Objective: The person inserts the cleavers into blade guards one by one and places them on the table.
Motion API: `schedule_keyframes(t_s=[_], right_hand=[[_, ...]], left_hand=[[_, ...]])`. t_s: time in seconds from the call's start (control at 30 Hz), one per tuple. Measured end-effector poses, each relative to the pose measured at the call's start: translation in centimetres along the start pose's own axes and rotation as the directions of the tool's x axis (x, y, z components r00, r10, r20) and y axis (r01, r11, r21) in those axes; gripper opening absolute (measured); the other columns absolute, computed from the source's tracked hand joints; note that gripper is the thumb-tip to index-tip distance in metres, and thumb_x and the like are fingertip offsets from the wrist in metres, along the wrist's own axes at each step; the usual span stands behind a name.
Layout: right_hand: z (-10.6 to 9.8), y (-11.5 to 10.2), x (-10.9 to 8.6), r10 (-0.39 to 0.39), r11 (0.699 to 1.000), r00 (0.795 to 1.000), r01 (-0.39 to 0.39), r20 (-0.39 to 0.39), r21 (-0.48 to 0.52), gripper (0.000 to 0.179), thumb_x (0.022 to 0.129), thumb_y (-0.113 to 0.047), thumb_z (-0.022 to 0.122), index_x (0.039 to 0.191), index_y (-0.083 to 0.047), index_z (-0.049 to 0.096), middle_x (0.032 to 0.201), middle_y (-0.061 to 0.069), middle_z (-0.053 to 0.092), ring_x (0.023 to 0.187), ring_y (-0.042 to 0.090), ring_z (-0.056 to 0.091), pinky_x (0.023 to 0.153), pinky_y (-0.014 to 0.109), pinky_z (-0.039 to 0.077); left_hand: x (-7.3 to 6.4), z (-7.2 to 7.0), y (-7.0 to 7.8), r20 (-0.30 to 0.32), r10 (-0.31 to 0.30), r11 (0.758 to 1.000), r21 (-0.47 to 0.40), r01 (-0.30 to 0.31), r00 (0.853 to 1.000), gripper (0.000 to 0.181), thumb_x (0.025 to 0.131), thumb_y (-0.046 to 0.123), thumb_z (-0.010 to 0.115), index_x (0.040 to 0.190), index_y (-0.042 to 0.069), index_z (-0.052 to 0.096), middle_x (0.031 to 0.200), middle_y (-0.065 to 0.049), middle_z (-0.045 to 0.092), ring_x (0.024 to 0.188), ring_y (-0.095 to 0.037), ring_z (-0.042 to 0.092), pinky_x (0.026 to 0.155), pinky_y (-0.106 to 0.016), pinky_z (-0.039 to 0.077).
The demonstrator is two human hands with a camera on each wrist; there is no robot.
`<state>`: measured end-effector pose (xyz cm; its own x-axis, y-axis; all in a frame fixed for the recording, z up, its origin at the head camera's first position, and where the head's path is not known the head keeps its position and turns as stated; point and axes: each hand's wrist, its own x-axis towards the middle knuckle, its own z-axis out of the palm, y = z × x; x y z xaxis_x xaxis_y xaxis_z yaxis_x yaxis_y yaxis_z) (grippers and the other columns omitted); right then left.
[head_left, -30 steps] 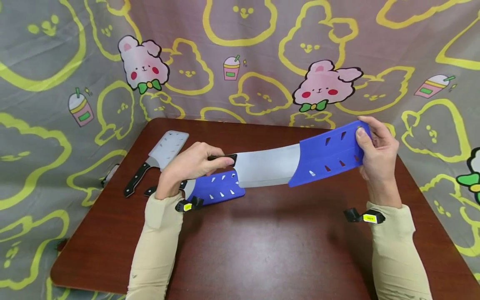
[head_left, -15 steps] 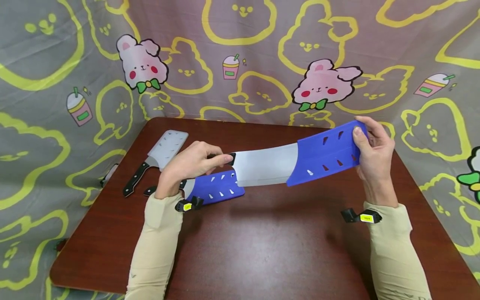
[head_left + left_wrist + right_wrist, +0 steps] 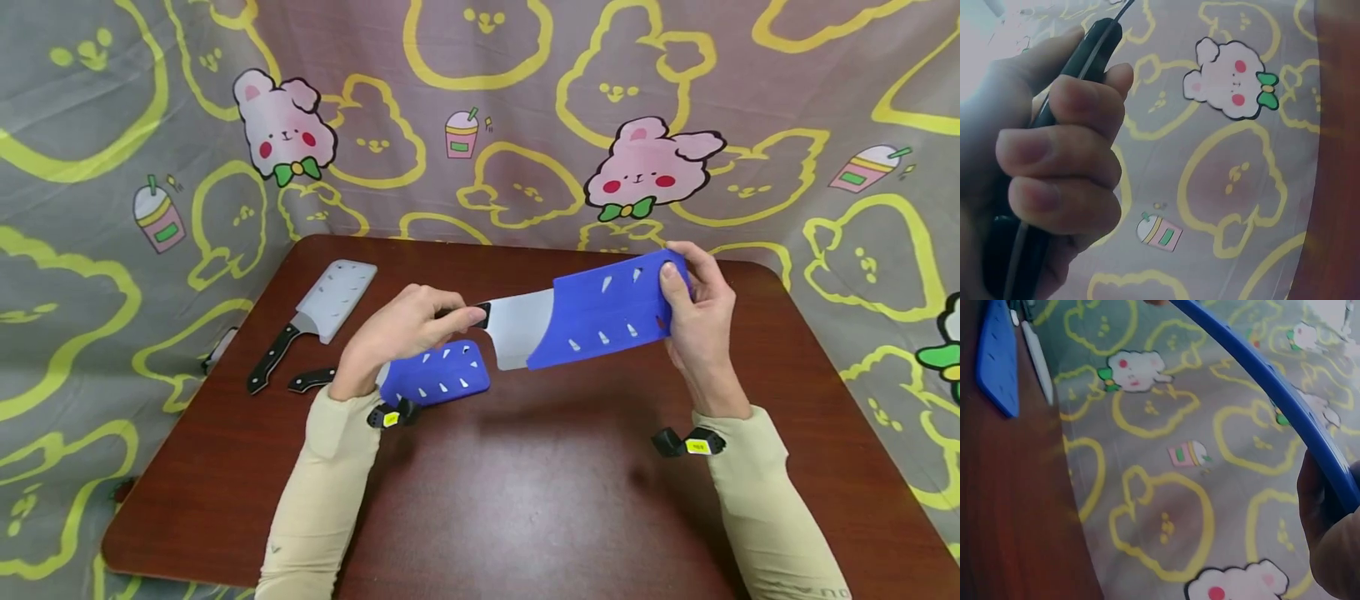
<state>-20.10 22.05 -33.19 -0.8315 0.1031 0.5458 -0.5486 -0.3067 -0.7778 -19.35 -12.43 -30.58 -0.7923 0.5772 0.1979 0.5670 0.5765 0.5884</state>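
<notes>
While the head view looks down on the brown desk (image 3: 525,500), the left hand (image 3: 401,329) has its fingers curled around the black handle of a big cleaver (image 3: 517,329), and the right hand (image 3: 697,308) pinches the far end of a blue sheath (image 3: 600,321) with thumb in front and fingers behind. Most of the blade sits inside that sheath, with only a short stretch of bare steel showing next to the handle, and the whole thing is held up above the desk, about mid-desk. Right under the left hand lies a second blue sheath (image 3: 435,375) flat on the desk, with a black handle (image 3: 311,380) poking out to its left. Further left is a bare cleaver (image 3: 318,312) with a black handle, lying near the desk's back left corner. Bunny-print cloth (image 3: 150,125) hangs all around.

From the left wrist cam, the fingers (image 3: 1066,156) are wrapped tight around the dark handle (image 3: 1088,53), cloth behind.

Over on the right wrist cam, the sheath's blue edge (image 3: 1260,381) runs diagonally across the frame into the hand (image 3: 1329,525) at the lower right; the grip itself is mostly out of frame. The other blue sheath (image 3: 997,356) shows at top left on the desk.
</notes>
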Motion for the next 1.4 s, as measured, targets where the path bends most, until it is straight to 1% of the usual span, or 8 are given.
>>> schedule_keyframes(t_s=[0.13, 0.27, 0.43, 0.8, 0.93, 1.13, 1.3, 1.4], right_hand=[[1.0, 0.3, -0.6, 0.023, 0.999, 1.0, -0.023, 0.008, -0.045, 0.035, 0.092, -0.004, 0.053, 0.125, 0.007, 0.047, 0.089, 0.012, 0.063, 0.065, 0.019, 0.066, 0.052, 0.029, 0.053], [1.6, 0.4, -0.9, 0.024, 0.999, 1.0, -0.024, 0.011, -0.047, 0.036, 0.092, -0.003, 0.052, 0.125, 0.009, 0.045, 0.089, 0.013, 0.063, 0.066, 0.019, 0.066, 0.052, 0.029, 0.053], [1.8, 0.5, -1.1, 0.012, 0.998, 1.0, -0.011, 0.008, -0.07, 0.035, 0.092, -0.003, 0.052, 0.125, 0.007, 0.046, 0.09, 0.014, 0.062, 0.066, 0.018, 0.065, 0.052, 0.028, 0.053], [2.2, 0.9, -1.7, 0.081, 0.984, 0.995, -0.07, 0.059, -0.161, 0.037, 0.092, -0.005, 0.053, 0.129, -0.001, 0.045, 0.097, 0.014, 0.058, 0.075, 0.021, 0.065, 0.058, 0.032, 0.054], [2.7, 0.9, -1.7, 0.108, 0.982, 0.991, -0.094, 0.078, -0.163, 0.041, 0.091, -0.003, 0.055, 0.13, -0.002, 0.043, 0.1, 0.015, 0.056, 0.079, 0.022, 0.065, 0.06, 0.035, 0.054], [2.7, 0.4, -1.7, 0.113, 0.981, 0.99, -0.098, 0.085, -0.166, 0.041, 0.09, -0.002, 0.057, 0.129, -0.006, 0.045, 0.099, 0.016, 0.056, 0.079, 0.023, 0.067, 0.059, 0.036, 0.053], [2.5, 0.3, -1.6, 0.148, 0.98, 0.981, -0.129, 0.124, -0.153, 0.044, 0.089, 0.0, 0.056, 0.131, -0.006, 0.043, 0.102, 0.015, 0.056, 0.083, 0.023, 0.067, 0.061, 0.038, 0.053], [2.2, 0.3, -1.6, 0.182, 0.971, 0.971, -0.153, 0.154, -0.181, 0.047, 0.089, 0.0, 0.056, 0.133, -0.006, 0.04, 0.105, 0.015, 0.054, 0.086, 0.023, 0.066, 0.063, 0.037, 0.053]], left_hand=[[0.3, 0.5, 0.3, 0.013, -0.011, 1.0, -0.012, 0.011, 1.0, 0.043, 0.091, 0.053, 0.046, 0.079, 0.016, 0.063, 0.053, 0.004, 0.049, 0.047, -0.011, 0.05, 0.055, -0.029, 0.043], [0.4, 0.9, 0.4, 0.004, -0.019, 1.0, -0.009, 0.019, 1.0, 0.046, 0.091, 0.054, 0.046, 0.078, 0.014, 0.063, 0.051, 0.003, 0.049, 0.047, -0.011, 0.05, 0.056, -0.029, 0.043], [0.3, 0.8, 0.5, -0.003, -0.026, 1.0, -0.003, 0.026, 1.0, 0.044, 0.091, 0.055, 0.046, 0.077, 0.017, 0.062, 0.051, 0.003, 0.048, 0.046, -0.011, 0.05, 0.056, -0.029, 0.042], [0.1, 0.5, 0.5, -0.001, -0.027, 1.0, 0.01, 0.027, 1.0, 0.037, 0.091, 0.053, 0.047, 0.079, 0.022, 0.063, 0.052, 0.005, 0.049, 0.046, -0.01, 0.051, 0.055, -0.03, 0.042], [0.2, 0.5, 0.6, -0.008, -0.023, 1.0, 0.016, 0.023, 1.0, 0.037, 0.091, 0.053, 0.047, 0.077, 0.022, 0.062, 0.052, 0.004, 0.048, 0.046, -0.011, 0.05, 0.055, -0.03, 0.042], [0.2, 0.5, 0.7, -0.01, -0.036, 0.999, 0.026, 0.037, 0.999, 0.041, 0.09, 0.057, 0.044, 0.078, 0.023, 0.062, 0.051, 0.004, 0.048, 0.046, -0.01, 0.05, 0.055, -0.03, 0.042], [0.1, 0.5, 0.6, -0.005, -0.049, 0.998, 0.04, 0.05, 0.999, 0.04, 0.09, 0.057, 0.045, 0.079, 0.023, 0.062, 0.051, 0.005, 0.049, 0.046, -0.01, 0.051, 0.055, -0.03, 0.042], [0.2, 0.6, 0.5, 0.003, -0.053, 0.998, 0.029, 0.053, 0.999, 0.038, 0.09, 0.055, 0.047, 0.08, 0.022, 0.063, 0.051, 0.004, 0.05, 0.046, -0.011, 0.051, 0.055, -0.03, 0.042]])
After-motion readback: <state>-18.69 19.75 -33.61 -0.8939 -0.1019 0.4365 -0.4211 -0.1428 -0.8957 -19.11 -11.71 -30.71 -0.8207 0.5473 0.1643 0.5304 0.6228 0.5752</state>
